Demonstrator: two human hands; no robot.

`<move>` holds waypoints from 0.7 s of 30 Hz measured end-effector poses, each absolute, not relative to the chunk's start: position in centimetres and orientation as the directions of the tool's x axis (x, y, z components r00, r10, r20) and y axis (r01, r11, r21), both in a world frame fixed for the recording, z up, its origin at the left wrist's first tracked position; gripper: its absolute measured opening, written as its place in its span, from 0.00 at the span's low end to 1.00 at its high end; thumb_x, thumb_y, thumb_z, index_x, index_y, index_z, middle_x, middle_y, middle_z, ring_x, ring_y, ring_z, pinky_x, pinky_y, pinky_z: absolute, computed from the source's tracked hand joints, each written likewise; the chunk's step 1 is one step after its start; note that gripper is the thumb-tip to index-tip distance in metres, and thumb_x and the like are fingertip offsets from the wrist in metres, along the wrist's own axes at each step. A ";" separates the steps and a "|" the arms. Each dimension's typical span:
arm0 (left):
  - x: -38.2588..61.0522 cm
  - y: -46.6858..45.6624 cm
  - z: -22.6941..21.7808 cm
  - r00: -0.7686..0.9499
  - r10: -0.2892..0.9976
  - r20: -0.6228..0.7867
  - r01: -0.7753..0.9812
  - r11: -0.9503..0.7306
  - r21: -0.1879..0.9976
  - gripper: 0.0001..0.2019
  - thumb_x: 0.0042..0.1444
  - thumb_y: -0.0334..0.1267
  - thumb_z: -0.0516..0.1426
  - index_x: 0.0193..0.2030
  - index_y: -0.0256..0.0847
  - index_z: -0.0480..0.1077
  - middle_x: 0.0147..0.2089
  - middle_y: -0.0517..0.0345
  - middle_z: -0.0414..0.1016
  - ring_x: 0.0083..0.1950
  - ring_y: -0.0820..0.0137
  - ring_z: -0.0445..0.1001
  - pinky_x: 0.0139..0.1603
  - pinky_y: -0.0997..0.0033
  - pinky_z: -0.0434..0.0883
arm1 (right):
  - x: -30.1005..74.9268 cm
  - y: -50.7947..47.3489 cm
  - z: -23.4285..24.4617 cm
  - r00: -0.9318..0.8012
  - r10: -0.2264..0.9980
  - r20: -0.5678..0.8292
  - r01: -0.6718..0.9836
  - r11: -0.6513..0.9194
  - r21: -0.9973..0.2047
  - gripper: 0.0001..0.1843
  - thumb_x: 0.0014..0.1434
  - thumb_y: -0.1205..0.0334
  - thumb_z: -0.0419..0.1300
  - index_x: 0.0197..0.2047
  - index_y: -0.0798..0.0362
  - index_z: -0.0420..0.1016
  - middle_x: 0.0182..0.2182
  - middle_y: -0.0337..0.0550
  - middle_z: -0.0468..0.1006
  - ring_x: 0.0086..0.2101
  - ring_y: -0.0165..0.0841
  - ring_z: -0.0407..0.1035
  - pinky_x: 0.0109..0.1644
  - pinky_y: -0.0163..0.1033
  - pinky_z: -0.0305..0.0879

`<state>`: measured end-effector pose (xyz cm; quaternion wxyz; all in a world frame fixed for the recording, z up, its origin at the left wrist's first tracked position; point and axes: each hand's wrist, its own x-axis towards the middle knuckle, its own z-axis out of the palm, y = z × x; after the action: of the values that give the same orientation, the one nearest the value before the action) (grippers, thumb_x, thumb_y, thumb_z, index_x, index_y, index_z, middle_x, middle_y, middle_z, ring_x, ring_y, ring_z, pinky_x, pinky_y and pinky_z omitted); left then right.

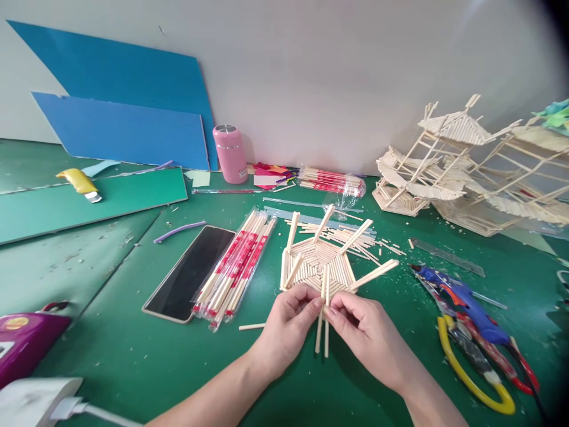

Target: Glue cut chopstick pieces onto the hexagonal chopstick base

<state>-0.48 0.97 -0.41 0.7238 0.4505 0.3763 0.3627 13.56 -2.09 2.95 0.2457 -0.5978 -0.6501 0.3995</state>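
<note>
In front of me lies a six-sided frame built of pale wooden sticks, with paired sticks jutting up and out at its corners. At its near corner, my left hand pinches the left side of a pair of wooden sticks. My right hand pinches the same pair from the right, thumb and fingertips almost meeting the left ones. The near ends of the two sticks stick out below my fingers, slightly apart. Behind the frame, loose cut sticks are strewn on the green table.
Left of the frame lie packs of chopsticks and a phone. To the right are a blue glue gun and yellow-and-red-handled cutters. Stick-built towers, a pink flask and blue boards stand behind.
</note>
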 end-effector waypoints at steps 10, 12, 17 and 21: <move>-0.8 1.1 -0.4 0.467 0.879 -0.092 -0.014 0.111 0.994 0.09 0.55 0.39 0.52 0.29 0.35 0.66 0.27 0.58 0.65 0.30 0.72 0.63 0.32 0.73 0.62 | 13.9 -2.0 3.4 -0.208 0.957 -0.204 0.645 -0.023 -0.763 0.14 0.60 0.58 0.45 0.24 0.52 0.57 0.20 0.33 0.56 0.22 0.26 0.50 0.24 0.31 0.48; -0.8 1.0 -0.4 0.471 0.877 -0.090 -0.008 0.107 0.994 0.09 0.55 0.38 0.51 0.29 0.35 0.66 0.27 0.58 0.65 0.30 0.72 0.63 0.32 0.73 0.62 | 13.9 -2.0 3.5 -0.217 0.954 -0.207 0.663 -0.011 -0.748 0.13 0.61 0.59 0.45 0.25 0.52 0.59 0.20 0.33 0.59 0.22 0.26 0.52 0.24 0.31 0.49; -0.7 1.0 -0.3 0.474 0.876 -0.088 0.002 0.099 0.995 0.09 0.55 0.38 0.51 0.29 0.36 0.66 0.27 0.58 0.65 0.30 0.71 0.64 0.32 0.73 0.62 | 14.0 -2.0 3.7 -0.205 0.959 -0.196 0.686 -0.002 -0.728 0.11 0.59 0.61 0.47 0.26 0.52 0.62 0.20 0.33 0.62 0.22 0.26 0.55 0.24 0.31 0.52; -0.7 1.0 -0.4 0.479 0.873 -0.091 0.018 0.093 0.995 0.09 0.55 0.39 0.51 0.30 0.35 0.66 0.27 0.58 0.65 0.30 0.71 0.64 0.31 0.73 0.62 | 14.1 -1.8 3.8 -0.177 0.976 -0.130 0.686 0.028 -0.727 0.11 0.59 0.61 0.48 0.26 0.52 0.64 0.20 0.34 0.62 0.22 0.26 0.55 0.24 0.31 0.53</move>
<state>-0.73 0.99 -0.39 0.6327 0.5824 0.3826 0.3377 14.07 -1.83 3.80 0.2099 -0.6060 -0.6855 0.3445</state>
